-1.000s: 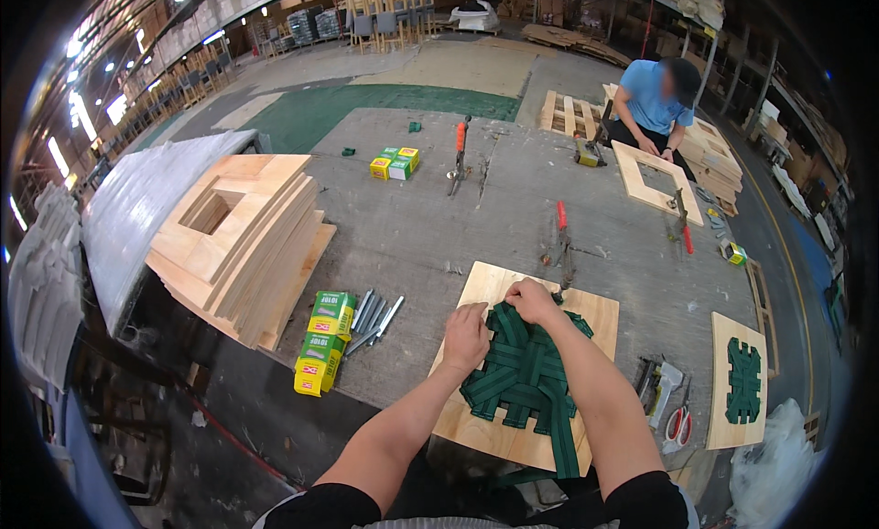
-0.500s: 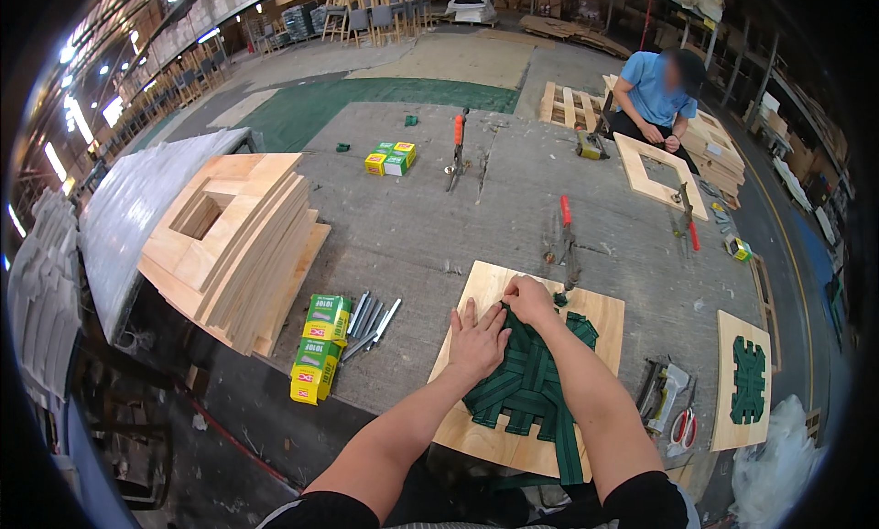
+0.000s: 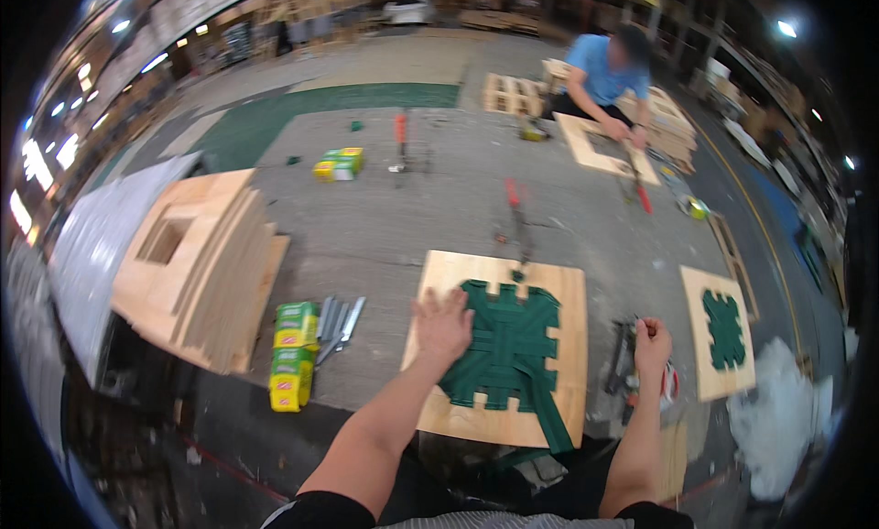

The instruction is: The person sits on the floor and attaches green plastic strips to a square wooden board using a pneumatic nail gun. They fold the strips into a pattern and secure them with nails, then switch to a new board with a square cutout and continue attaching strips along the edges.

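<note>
head view. at the lower centre of the frame, a light wooden panel (image 3: 569,364) lies flat on a grey workbench (image 3: 394,227). green webbing (image 3: 504,337), with strips crossing one another and short ends standing out around the edge, covers the panel's middle. one loose strap (image 3: 548,417) runs from it down to the panel's lower edge, right of centre.

the left hand (image 3: 443,326) is open, fingers spread, laid over the left edge of the webbing and the bare wood beside it. the right hand (image 3: 652,346) is right of the panel and clear of it, fingers curled, above red-handled scissors (image 3: 670,384) and a dark hand tool (image 3: 617,357). a small dark item shows at its fingertips, blurred; whether it is gripped cannot be told.

at the right of the frame, a second panel (image 3: 692,314) carries similar green webbing. clear plastic (image 3: 774,424) is bunched below it. left of centre, green and yellow boxes (image 3: 295,326) stand beside metal strips (image 3: 341,322). at the left, wooden frames (image 3: 188,277) are stacked, each top opening rectangular where visible. a red-handled clamp (image 3: 400,130) stands at upper centre. at the upper right, a co-worker in a blue shirt (image 3: 595,66) has both hands at a wooden frame with an opening (image 3: 586,155).
</note>
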The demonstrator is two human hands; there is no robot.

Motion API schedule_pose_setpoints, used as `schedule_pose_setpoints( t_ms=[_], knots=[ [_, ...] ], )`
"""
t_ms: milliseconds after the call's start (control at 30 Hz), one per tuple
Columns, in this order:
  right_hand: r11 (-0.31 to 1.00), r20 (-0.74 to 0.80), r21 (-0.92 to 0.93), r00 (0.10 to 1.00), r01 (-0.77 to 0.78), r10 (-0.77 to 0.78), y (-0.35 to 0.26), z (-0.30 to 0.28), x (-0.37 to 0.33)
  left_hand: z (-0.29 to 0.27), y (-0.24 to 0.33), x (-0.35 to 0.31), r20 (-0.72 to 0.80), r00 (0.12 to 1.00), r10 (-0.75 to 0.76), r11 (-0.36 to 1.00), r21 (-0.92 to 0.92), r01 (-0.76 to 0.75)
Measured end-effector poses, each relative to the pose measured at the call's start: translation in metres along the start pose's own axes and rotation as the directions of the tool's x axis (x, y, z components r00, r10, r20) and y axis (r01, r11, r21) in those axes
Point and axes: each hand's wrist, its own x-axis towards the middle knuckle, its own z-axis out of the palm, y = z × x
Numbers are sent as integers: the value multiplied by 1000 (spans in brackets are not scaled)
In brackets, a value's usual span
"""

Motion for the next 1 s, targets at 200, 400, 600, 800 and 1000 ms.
schedule_pose_setpoints(
  t_ms=[200, 400, 600, 800, 1000],
  knots=[
    [845, 167, -490, 928, -215, 333, 62, -60, -8, -2, 7, 2, 134, 990, -38, 999, 8, 37],
    [882, 191, -310, 886, -354, 423, 50, -12, -2, -12, -6, 0, 119, 989, -85, 994, 75, 76],
    [884, 186, 230, 910, -407, 370, 59, -34, 7, -2, -1, -1, 29, 999, -44, 999, -23, 45],
    [769, 346, 569, 933, -291, 96, -83, -21, 15, -4, -15, -5, 56, 997, -58, 998, -23, 59],
    [897, 752, 379, 641, -227, -156, -210, 80, 3, -1, -12, -4, -18, 1000, -25, 999, -48, 24]
  ],
)
